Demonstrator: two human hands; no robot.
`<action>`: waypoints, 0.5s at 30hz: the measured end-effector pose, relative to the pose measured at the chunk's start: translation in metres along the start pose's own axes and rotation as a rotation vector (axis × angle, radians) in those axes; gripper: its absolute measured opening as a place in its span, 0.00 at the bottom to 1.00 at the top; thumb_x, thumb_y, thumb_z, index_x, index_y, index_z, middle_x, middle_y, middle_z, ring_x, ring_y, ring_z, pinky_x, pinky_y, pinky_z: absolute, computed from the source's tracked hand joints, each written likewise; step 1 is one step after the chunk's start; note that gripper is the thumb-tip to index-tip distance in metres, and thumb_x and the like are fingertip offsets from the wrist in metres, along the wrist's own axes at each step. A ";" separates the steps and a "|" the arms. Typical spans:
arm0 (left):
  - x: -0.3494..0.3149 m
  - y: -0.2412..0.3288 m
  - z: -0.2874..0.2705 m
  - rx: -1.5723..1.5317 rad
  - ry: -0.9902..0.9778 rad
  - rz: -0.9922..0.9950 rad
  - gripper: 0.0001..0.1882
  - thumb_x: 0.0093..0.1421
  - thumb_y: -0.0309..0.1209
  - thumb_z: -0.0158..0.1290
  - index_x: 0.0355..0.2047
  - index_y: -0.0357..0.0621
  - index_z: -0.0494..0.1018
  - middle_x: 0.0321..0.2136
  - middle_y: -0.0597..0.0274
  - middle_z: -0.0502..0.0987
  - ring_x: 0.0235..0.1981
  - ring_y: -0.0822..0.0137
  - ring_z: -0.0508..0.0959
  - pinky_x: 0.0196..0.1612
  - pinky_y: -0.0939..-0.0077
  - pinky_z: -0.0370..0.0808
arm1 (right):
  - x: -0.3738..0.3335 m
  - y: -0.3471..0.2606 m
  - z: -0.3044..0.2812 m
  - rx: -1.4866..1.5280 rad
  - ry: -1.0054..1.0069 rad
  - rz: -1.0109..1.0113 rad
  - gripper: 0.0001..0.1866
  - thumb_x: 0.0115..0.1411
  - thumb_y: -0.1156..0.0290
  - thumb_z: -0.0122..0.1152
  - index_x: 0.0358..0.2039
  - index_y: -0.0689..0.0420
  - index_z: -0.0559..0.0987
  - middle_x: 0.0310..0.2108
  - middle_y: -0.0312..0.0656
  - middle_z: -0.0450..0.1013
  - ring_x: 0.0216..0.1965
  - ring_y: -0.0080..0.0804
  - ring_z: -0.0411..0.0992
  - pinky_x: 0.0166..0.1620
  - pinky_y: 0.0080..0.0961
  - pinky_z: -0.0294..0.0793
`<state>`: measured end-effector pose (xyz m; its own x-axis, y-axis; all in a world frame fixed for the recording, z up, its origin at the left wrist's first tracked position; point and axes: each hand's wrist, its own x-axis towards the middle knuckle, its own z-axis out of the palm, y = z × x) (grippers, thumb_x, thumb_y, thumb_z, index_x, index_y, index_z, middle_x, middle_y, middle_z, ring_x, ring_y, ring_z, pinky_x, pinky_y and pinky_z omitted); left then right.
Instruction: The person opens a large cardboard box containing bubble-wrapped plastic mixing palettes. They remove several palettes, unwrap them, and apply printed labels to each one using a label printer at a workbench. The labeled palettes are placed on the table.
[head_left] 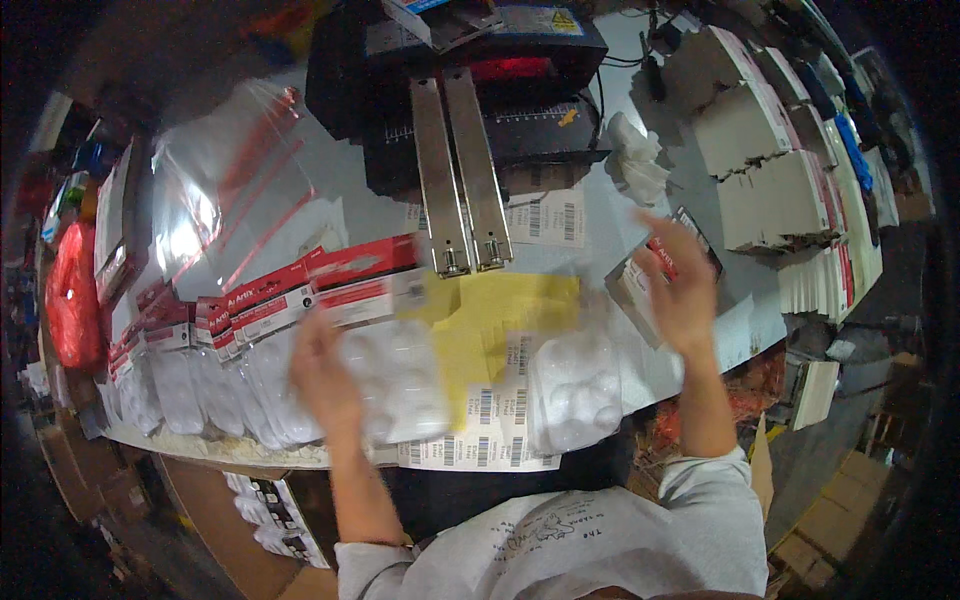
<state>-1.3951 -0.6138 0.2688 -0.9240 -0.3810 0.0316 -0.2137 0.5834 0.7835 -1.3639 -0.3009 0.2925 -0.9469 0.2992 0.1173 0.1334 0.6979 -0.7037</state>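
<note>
My left hand (325,375), smeared by motion, is over the row of clear plastic blister packs (395,365) with red and white header cards. Whether it grips one cannot be seen. My right hand (678,285) is at the right, fingers stretched out and apart, above a small stack of red and white cards (640,290) that it partly hides. Between the hands lies a yellow sheet (490,320). Another clear blister pack (578,390) rests to the right of it, on top of sheets of barcode labels (480,450).
A black machine (480,140) with two metal rails (460,175) stands at the far middle. Piles of cards (750,150) fill the right side. Clear plastic bags (215,180) lie at the far left, near a red bag (75,295). A crumpled white wad (638,160) lies beside the machine.
</note>
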 end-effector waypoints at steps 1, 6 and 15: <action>0.008 0.002 -0.019 0.399 0.030 0.127 0.15 0.62 0.31 0.41 0.46 0.41 0.70 0.38 0.49 0.72 0.39 0.53 0.72 0.43 0.65 0.68 | -0.001 0.014 -0.016 -0.220 0.119 -0.014 0.29 0.47 0.62 0.65 0.49 0.60 0.70 0.51 0.50 0.66 0.53 0.40 0.64 0.52 0.31 0.62; -0.049 0.015 0.012 0.440 -0.052 0.456 0.17 0.52 0.36 0.55 0.38 0.38 0.70 0.47 0.47 0.61 0.47 0.48 0.62 0.46 0.61 0.64 | -0.021 0.080 -0.023 -0.444 0.004 0.037 0.49 0.34 0.50 0.71 0.56 0.57 0.62 0.59 0.48 0.56 0.61 0.41 0.53 0.58 0.41 0.49; -0.096 0.041 0.061 -0.825 -0.550 -0.075 0.09 0.56 0.28 0.51 0.28 0.41 0.61 0.31 0.57 0.70 0.30 0.69 0.69 0.37 0.76 0.66 | -0.014 0.024 -0.039 0.017 0.042 0.177 0.24 0.40 0.64 0.71 0.38 0.61 0.77 0.31 0.42 0.77 0.27 0.30 0.75 0.38 0.26 0.70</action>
<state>-1.3347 -0.5097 0.2598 -0.9803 0.1108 -0.1637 -0.1825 -0.1901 0.9646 -1.3360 -0.2630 0.3013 -0.8961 0.4435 0.0193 0.2917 0.6210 -0.7275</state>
